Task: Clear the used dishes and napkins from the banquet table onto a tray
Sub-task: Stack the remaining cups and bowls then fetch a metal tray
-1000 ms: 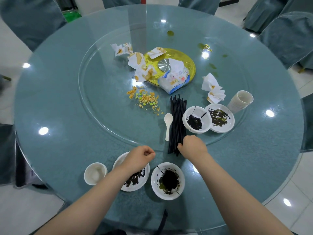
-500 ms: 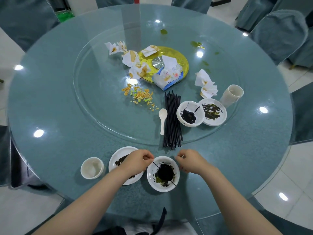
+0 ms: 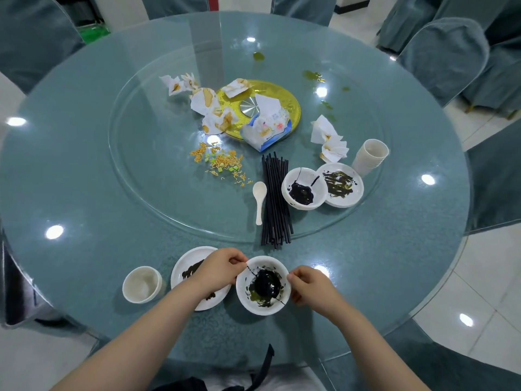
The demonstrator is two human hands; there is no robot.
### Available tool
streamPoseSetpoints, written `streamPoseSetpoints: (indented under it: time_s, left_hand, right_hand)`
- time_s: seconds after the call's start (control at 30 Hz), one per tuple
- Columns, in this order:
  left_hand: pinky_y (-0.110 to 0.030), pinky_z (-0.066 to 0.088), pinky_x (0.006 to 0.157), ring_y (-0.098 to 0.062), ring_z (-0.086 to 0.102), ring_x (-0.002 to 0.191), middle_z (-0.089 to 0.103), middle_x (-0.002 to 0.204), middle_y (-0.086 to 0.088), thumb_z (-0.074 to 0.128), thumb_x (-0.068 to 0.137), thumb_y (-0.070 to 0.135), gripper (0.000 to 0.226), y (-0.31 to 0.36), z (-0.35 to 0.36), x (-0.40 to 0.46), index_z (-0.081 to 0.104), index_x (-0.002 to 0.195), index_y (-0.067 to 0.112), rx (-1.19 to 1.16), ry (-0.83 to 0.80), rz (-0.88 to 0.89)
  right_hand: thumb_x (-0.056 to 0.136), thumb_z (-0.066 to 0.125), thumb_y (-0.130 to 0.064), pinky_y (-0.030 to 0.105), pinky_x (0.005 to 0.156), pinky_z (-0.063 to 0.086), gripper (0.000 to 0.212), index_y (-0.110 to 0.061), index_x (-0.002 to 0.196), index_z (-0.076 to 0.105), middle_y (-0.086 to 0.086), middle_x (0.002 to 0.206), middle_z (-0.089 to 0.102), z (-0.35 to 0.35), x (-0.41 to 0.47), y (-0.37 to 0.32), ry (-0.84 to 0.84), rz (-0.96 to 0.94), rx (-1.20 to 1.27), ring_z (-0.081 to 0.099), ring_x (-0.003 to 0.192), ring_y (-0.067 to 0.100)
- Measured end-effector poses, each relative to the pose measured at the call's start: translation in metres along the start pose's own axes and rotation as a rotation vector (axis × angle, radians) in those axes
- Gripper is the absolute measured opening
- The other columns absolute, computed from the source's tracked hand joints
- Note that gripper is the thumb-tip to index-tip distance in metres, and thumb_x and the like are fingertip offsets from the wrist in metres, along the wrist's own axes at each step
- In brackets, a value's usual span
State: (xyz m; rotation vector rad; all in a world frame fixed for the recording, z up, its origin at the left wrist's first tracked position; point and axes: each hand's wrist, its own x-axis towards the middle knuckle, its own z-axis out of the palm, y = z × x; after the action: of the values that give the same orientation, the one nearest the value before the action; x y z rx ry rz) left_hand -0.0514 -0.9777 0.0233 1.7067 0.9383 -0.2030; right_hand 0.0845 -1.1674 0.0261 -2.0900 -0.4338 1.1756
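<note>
Your left hand [image 3: 218,268] and right hand [image 3: 311,286] each pinch one side of the dirty bowl [image 3: 263,285], so it stays level and the dark sauce won't spill. The bowl sits near you on the table [image 3: 84,179], beside a plate [image 3: 189,266]

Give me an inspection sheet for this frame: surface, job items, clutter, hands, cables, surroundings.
Surface: round glass-topped table with glass turntable.
Job's things: near bowl with dark residue; smeared plate; small cup; far bowl and far plate; stacked cups; black chopsticks; white spoon; stained napkins. No tray seen.
Clutter: food scraps; tissue pack on gold plate.
Hands: left hand and right hand pinch the near bowl's rim.
Cables: nothing seen.
Surroundings: covered chairs, tiled floor.
</note>
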Motion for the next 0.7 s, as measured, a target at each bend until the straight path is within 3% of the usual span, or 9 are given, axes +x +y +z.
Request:
streamPoseSetpoints:
  time_s: [0.2,0.3,0.4,0.53,0.63,0.7]
  left_hand:
    - [-0.019,0.053,0.064,-0.010,0.066,0.075,0.072,0.086,-0.005,0.058,0.093,0.005,0.016,0.027,-0.004,0.009,0.071,0.100,0.010,-0.190,-0.018,0.040]
    - [-0.013,0.049,0.062,-0.004,0.066,0.075,0.072,0.092,-0.003,0.059,0.092,0.001,0.021,0.047,-0.007,0.015,0.069,0.107,0.011,-0.261,-0.019,0.097]
    - [-0.019,0.054,0.075,-0.015,0.069,0.093,0.072,0.102,-0.003,0.061,0.089,-0.001,0.027,0.066,-0.010,0.024,0.068,0.111,0.012,-0.280,0.006,0.173]
    - [-0.020,0.053,0.080,-0.012,0.064,0.090,0.070,0.101,0.002,0.063,0.087,0.001,0.029,0.094,-0.011,0.037,0.067,0.109,0.019,-0.172,0.088,0.262]
    - [-0.013,0.051,0.070,-0.009,0.061,0.088,0.067,0.104,0.003,0.064,0.088,0.005,0.030,0.117,-0.012,0.049,0.065,0.115,0.017,-0.168,0.135,0.294]
    - [-0.010,0.047,0.073,-0.005,0.059,0.092,0.065,0.109,0.006,0.062,0.091,0.009,0.031,0.132,-0.013,0.058,0.062,0.121,0.018,-0.152,0.165,0.318]
  right_hand:
    - [0.095,0.055,-0.029,0.023,0.052,0.048,0.024,-0.012,0.080,0.061,0.001,0.059,0.065,-0.015,0.008,-0.012,0.187,-0.085,-0.072,0.056,0.047,0.008]
    - [0.095,0.054,-0.036,0.027,0.048,0.050,0.029,-0.013,0.079,0.062,0.003,0.062,0.065,-0.026,0.013,-0.024,0.301,-0.107,-0.047,0.057,0.046,0.007]
    - [0.096,0.052,-0.040,0.019,0.043,0.042,0.031,-0.014,0.080,0.061,0.001,0.066,0.066,-0.038,0.020,-0.038,0.393,-0.117,-0.011,0.058,0.044,0.003]
    - [0.093,0.050,-0.049,0.036,0.058,0.054,0.039,-0.017,0.075,0.060,0.001,0.064,0.066,-0.056,0.036,-0.055,0.500,-0.151,0.005,0.065,0.058,0.017]
    - [0.092,0.049,-0.051,0.040,0.062,0.055,0.038,-0.018,0.076,0.059,0.002,0.066,0.066,-0.068,0.045,-0.069,0.533,-0.172,0.092,0.062,0.056,0.016]
    - [0.093,0.049,-0.047,0.043,0.066,0.056,0.033,-0.019,0.080,0.060,0.002,0.070,0.066,-0.075,0.051,-0.077,0.545,-0.195,0.143,0.062,0.058,0.015]
